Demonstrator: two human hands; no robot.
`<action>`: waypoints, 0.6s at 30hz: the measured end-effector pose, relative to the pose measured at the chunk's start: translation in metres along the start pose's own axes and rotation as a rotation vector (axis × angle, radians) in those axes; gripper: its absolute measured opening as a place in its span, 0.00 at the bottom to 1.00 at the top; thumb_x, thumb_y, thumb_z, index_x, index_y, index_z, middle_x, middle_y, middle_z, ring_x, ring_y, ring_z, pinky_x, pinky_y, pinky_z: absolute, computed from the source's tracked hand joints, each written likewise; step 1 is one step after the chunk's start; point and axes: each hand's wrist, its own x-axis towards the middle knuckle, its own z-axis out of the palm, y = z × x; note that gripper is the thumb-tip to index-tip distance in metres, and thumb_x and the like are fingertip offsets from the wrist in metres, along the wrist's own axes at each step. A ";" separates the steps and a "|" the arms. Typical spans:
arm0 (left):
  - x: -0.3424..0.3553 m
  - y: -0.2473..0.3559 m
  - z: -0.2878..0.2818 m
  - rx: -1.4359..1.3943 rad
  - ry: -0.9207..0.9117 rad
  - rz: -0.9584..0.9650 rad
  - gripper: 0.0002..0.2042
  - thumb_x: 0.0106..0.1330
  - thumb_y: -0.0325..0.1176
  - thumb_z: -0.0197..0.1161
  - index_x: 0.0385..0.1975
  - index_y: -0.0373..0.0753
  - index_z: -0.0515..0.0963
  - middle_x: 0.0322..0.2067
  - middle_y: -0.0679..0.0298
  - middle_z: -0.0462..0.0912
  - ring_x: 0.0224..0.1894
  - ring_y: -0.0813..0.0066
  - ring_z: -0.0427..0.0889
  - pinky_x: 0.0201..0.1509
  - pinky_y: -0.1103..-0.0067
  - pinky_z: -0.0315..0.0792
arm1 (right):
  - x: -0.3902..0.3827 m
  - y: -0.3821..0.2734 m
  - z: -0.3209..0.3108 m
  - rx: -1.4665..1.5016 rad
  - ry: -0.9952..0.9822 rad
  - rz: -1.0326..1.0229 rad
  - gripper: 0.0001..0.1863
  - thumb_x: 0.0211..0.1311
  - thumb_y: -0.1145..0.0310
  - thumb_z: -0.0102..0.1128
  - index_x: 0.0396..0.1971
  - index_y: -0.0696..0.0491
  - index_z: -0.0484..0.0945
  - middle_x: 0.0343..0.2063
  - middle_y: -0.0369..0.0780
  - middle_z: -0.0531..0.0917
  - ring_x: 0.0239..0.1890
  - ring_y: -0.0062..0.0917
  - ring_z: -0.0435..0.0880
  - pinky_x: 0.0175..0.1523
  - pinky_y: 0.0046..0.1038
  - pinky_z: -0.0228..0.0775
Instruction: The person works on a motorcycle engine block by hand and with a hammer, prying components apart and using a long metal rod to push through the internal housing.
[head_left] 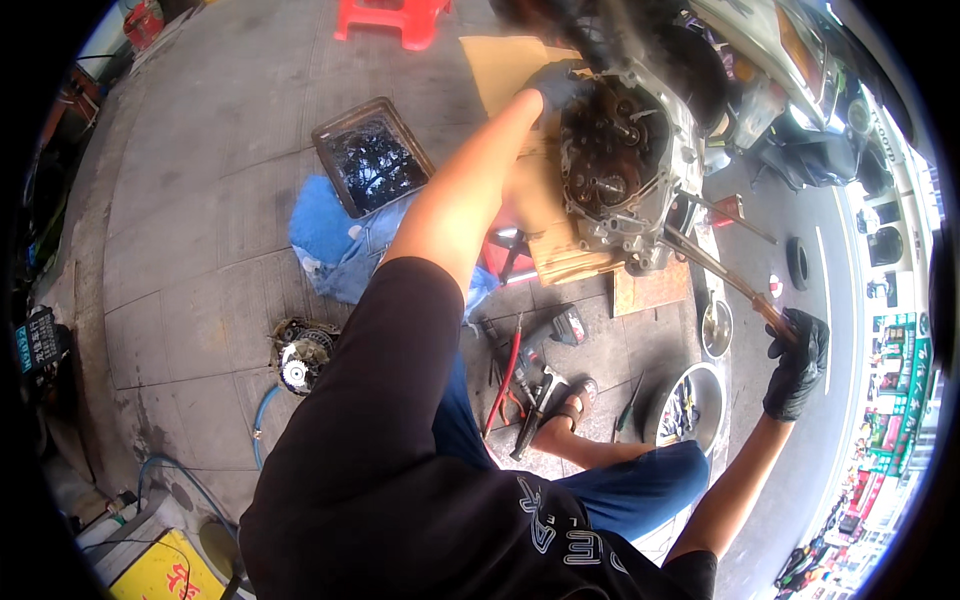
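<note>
An opened motorcycle engine [610,170] stands ahead of me, its dark oily gears showing inside a grey metal casing. My left hand [560,85], in a dark glove, is closed at the casing's far left edge; its fingertips are partly hidden and blurred. Out to the right, my black-gloved right hand [797,365] wraps round the end of a long metal bar [735,283]. The bar's other end meets the lower right side of the engine. A second, thinner rod [745,225] sticks out from the engine above it.
Cardboard [570,255] lies beneath the engine. To the left are a tray of dark liquid [375,160], a blue cloth [325,225] and a gear-bearing engine part [303,357]. A cordless power tool [530,345] and a metal bowl of parts [712,405] lie near my foot.
</note>
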 end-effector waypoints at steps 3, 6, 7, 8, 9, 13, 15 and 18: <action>-0.003 0.018 0.019 -0.018 -0.081 -0.081 0.24 0.62 0.45 0.60 0.57 0.44 0.72 0.47 0.58 0.81 0.48 0.67 0.79 0.52 0.71 0.72 | -0.004 0.009 -0.005 0.069 0.082 0.103 0.20 0.69 0.57 0.49 0.37 0.62 0.76 0.31 0.38 0.74 0.19 0.18 0.72 0.28 0.20 0.67; 0.006 0.007 0.019 0.202 0.063 -0.002 0.21 0.62 0.40 0.57 0.55 0.44 0.74 0.49 0.53 0.80 0.51 0.59 0.78 0.55 0.70 0.69 | -0.001 0.028 -0.013 -0.005 0.028 0.024 0.11 0.66 0.73 0.46 0.39 0.61 0.77 0.34 0.38 0.73 0.20 0.17 0.72 0.24 0.17 0.60; -0.005 0.023 0.029 0.183 0.053 -0.016 0.20 0.62 0.40 0.57 0.54 0.44 0.74 0.49 0.53 0.80 0.52 0.57 0.77 0.56 0.70 0.69 | -0.003 0.033 -0.018 -0.022 0.044 0.034 0.11 0.66 0.72 0.47 0.39 0.61 0.77 0.34 0.38 0.73 0.20 0.16 0.72 0.24 0.17 0.60; -0.013 0.034 0.024 0.183 0.065 -0.031 0.20 0.62 0.40 0.56 0.54 0.44 0.75 0.50 0.53 0.79 0.53 0.56 0.76 0.57 0.70 0.68 | -0.003 0.035 -0.017 -0.015 0.050 0.030 0.11 0.65 0.71 0.48 0.39 0.61 0.77 0.34 0.38 0.73 0.20 0.16 0.71 0.23 0.17 0.60; -0.006 0.025 0.025 0.255 0.073 -0.017 0.20 0.63 0.40 0.55 0.54 0.44 0.75 0.51 0.54 0.79 0.54 0.57 0.76 0.58 0.70 0.68 | -0.003 0.036 -0.015 -0.009 0.057 0.025 0.11 0.65 0.70 0.48 0.38 0.61 0.77 0.33 0.38 0.73 0.20 0.16 0.71 0.23 0.17 0.60; -0.011 0.035 0.021 0.229 0.027 -0.035 0.20 0.64 0.42 0.54 0.55 0.44 0.74 0.51 0.54 0.79 0.54 0.58 0.77 0.58 0.70 0.68 | -0.005 0.039 -0.010 0.164 0.133 0.171 0.14 0.64 0.65 0.51 0.37 0.61 0.76 0.30 0.38 0.74 0.19 0.16 0.70 0.24 0.18 0.61; -0.011 0.032 0.024 0.265 0.048 -0.010 0.20 0.64 0.42 0.53 0.56 0.45 0.74 0.51 0.54 0.79 0.53 0.59 0.77 0.57 0.70 0.68 | -0.006 0.041 -0.013 0.162 0.138 0.229 0.15 0.64 0.62 0.52 0.37 0.61 0.75 0.28 0.38 0.75 0.18 0.18 0.70 0.26 0.19 0.63; -0.011 0.025 0.020 0.207 0.123 -0.011 0.20 0.62 0.43 0.58 0.55 0.52 0.76 0.45 0.57 0.82 0.46 0.64 0.81 0.54 0.74 0.70 | -0.009 0.041 -0.012 0.111 0.071 0.200 0.16 0.66 0.60 0.51 0.37 0.61 0.75 0.27 0.38 0.74 0.17 0.18 0.70 0.25 0.20 0.63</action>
